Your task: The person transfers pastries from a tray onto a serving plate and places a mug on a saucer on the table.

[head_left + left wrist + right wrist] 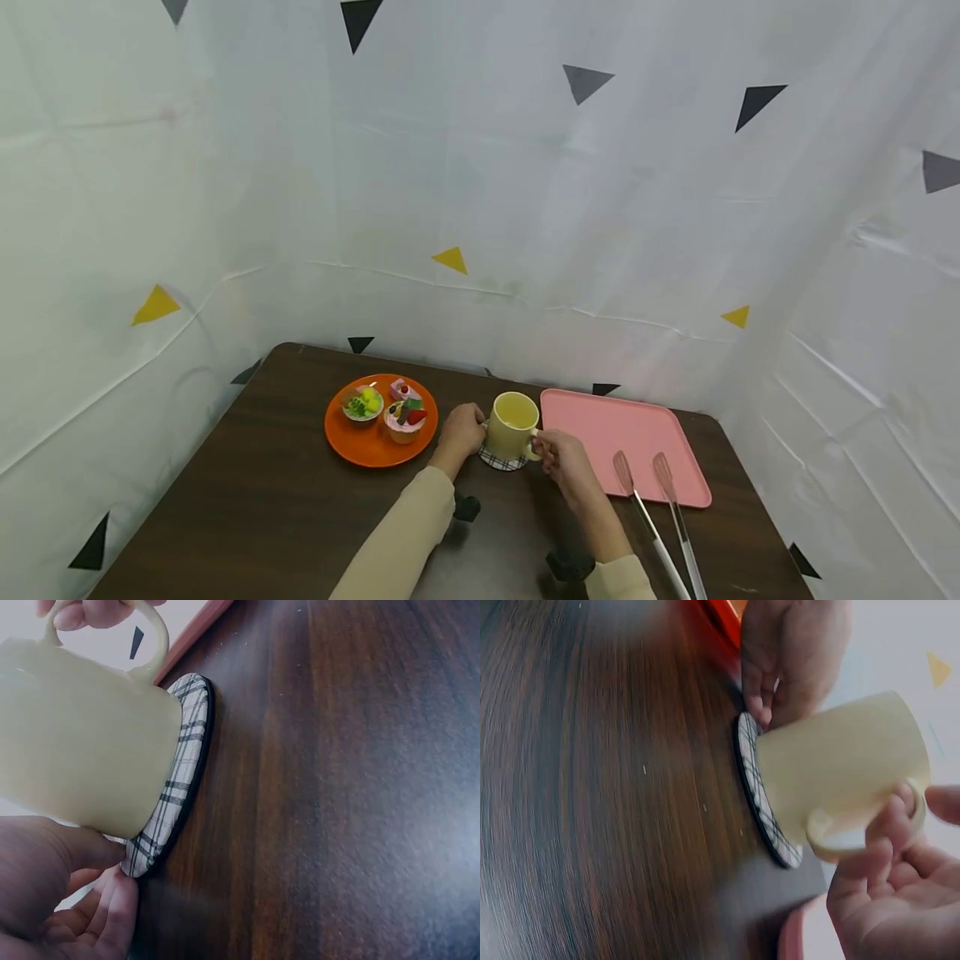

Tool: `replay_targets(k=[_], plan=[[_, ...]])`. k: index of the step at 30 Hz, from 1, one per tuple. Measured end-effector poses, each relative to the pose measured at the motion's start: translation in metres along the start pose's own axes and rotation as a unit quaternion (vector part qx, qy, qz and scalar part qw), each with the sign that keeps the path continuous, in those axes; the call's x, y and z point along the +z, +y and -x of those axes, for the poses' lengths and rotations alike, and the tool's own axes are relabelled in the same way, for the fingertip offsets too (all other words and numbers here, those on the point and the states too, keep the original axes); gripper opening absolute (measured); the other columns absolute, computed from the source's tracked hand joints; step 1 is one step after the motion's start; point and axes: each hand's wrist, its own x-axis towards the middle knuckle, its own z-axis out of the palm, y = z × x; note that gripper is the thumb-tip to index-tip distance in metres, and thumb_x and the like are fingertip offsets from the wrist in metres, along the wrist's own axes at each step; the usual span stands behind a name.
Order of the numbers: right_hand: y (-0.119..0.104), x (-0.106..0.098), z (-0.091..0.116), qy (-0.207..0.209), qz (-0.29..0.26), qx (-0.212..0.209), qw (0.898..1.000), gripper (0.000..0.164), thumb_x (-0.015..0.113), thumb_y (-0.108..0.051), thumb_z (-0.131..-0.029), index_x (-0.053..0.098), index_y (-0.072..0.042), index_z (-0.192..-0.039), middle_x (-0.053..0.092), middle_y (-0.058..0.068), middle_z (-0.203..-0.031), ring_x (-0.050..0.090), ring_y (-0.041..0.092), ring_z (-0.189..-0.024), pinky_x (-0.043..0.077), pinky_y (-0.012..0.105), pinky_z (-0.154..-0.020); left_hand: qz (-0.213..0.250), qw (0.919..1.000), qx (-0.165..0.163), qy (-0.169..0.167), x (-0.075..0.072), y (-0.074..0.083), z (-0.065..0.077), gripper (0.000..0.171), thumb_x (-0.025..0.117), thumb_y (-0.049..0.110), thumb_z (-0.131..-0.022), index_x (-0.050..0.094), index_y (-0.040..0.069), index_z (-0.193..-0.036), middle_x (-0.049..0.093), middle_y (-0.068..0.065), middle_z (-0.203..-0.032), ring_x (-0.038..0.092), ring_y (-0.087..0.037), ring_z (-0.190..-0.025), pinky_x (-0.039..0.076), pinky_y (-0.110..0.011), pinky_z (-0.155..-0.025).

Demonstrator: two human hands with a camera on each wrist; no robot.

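Note:
A pale yellow mug (pixel 512 425) stands upright on a round black-and-white checked coaster (pixel 502 462), in the middle of the table's far part. My left hand (pixel 462 429) is at the coaster's left side. In the left wrist view, that hand's thumb and fingers (pixel 105 911) pinch the coaster's rim (pixel 180 780) beside the mug's base. With curled fingers through its handle (pixel 829 844), my right hand (pixel 900 900) holds the mug from the right. Whether the coaster lies flat on the table or is slightly lifted, I cannot tell.
Left of the mug, an orange plate (pixel 352 451) bears several small cakes (pixel 405 421). A pink tray (pixel 611 417) lies to the right, with tongs (pixel 663 546) reaching over its front edge. White sheeting (pixel 487 167) encloses the dark wooden table (pixel 247 500).

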Motion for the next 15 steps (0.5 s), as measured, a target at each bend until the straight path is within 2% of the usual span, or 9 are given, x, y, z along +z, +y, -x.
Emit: replay_targets(k=[5, 9, 13, 15], plan=[[-0.001, -0.007, -0.001, -0.029, 0.038, 0.010, 0.999, 0.041, 0.050, -0.030, -0.112, 0.066, 0.007, -0.120, 0.065, 0.007, -0.101, 0.052, 0.012, -0.074, 0.047, 0.023, -0.066, 0.029, 0.9996, 0.001, -0.001, -0.002, -0.009, -0.002, 0.023, 0.066, 0.007, -0.098, 0.069, -0.001, -0.120, 0.071, -0.018, -0.120, 0.067, -0.035, -0.111, 0.057, -0.054, -0.102], [-0.005, -0.017, -0.002, -0.031, 0.071, 0.014, 0.997, 0.041, 0.052, -0.035, -0.112, 0.062, 0.001, -0.129, 0.065, 0.009, -0.105, 0.058, 0.015, -0.076, 0.054, 0.025, -0.067, 0.058, 0.9979, 0.021, -0.018, -0.005, -0.014, -0.002, 0.037, 0.060, 0.011, -0.104, 0.057, -0.002, -0.138, 0.060, -0.025, -0.136, 0.061, -0.040, -0.123, 0.051, -0.059, -0.112], [-0.011, -0.031, 0.003, -0.008, 0.116, -0.007, 0.993, 0.044, 0.051, -0.035, -0.113, 0.061, 0.002, -0.136, 0.068, 0.017, -0.115, 0.068, 0.022, -0.093, 0.063, 0.034, -0.081, 0.078, 0.9948, 0.044, -0.050, -0.007, -0.019, 0.011, 0.053, 0.055, 0.019, -0.106, 0.038, 0.003, -0.154, 0.040, -0.031, -0.154, 0.053, -0.048, -0.138, 0.043, -0.069, -0.118], [-0.016, -0.040, 0.008, -0.003, 0.149, -0.020, 0.989, 0.048, 0.049, -0.035, -0.115, 0.058, 0.003, -0.142, 0.066, 0.024, -0.130, 0.070, 0.031, -0.110, 0.064, 0.042, -0.094, 0.088, 0.9922, 0.057, -0.067, -0.011, -0.018, 0.022, 0.057, 0.056, 0.021, -0.107, 0.035, 0.004, -0.157, 0.038, -0.032, -0.156, 0.053, -0.049, -0.139, 0.044, -0.069, -0.117]])
